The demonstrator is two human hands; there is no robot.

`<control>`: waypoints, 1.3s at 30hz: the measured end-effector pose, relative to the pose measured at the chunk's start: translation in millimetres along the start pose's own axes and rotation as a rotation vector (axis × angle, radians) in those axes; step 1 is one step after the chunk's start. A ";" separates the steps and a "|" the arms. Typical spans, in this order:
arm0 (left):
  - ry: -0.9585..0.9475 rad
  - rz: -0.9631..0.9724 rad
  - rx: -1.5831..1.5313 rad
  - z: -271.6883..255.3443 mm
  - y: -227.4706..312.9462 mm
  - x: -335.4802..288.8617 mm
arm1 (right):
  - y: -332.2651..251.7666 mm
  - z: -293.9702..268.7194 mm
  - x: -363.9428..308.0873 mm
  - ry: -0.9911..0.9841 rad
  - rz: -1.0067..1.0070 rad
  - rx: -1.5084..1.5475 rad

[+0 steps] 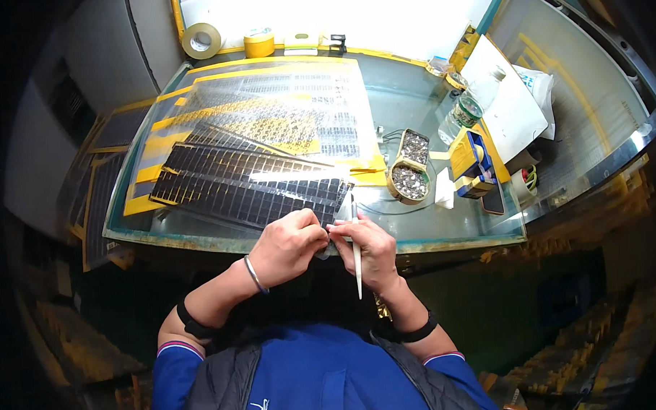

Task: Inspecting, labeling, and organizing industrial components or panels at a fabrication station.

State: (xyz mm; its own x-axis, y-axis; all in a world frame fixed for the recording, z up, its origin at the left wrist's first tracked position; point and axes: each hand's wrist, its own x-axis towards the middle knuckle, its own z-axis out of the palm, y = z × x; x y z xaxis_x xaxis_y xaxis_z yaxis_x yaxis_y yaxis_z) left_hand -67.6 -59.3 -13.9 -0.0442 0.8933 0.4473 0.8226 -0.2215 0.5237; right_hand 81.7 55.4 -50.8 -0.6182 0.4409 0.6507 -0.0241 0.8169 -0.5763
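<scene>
My left hand (pixel 289 244) is closed in a pinch at the glass table's near edge, its fingertips meeting those of my right hand (pixel 371 250). Whatever small piece lies between the fingertips is too hidden to name. A slim white pen-like tool (pixel 357 265) stands nearly upright in my right hand, its thin end pointing at the table. Just beyond my hands lie dark sheets with a grid of small rectangles (pixel 248 186), overlapping each other. Under them is a clear sheet (pixel 339 103) with yellow borders and printed rows.
Right of the sheets sit two small containers of dark and pale bits (pixel 408 182). A blue-and-yellow tape dispenser (pixel 472 160), a glass jar (pixel 466 112) and a white board (pixel 509 115) stand farther right. Tape rolls (pixel 201 41) line the lit back edge.
</scene>
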 end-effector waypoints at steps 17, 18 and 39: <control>0.158 -0.480 -1.046 4.7 15.9 1.5 | -30.7 -9.8 9.1 0.171 0.151 0.326; 0.170 -0.469 -1.060 3.2 20.2 2.3 | -36.6 -13.7 13.1 0.184 0.149 0.361; 0.444 -0.253 -0.679 7.9 38.9 1.2 | -43.0 -14.5 7.2 0.278 0.319 0.437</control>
State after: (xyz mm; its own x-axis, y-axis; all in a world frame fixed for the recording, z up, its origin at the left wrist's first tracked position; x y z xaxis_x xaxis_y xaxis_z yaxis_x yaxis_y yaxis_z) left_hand -31.1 -63.7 1.3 -0.5160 0.7429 0.4263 0.2455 -0.3486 0.9046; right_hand 89.7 28.9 -14.1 -0.4209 0.7678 0.4831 -0.2278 0.4260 -0.8756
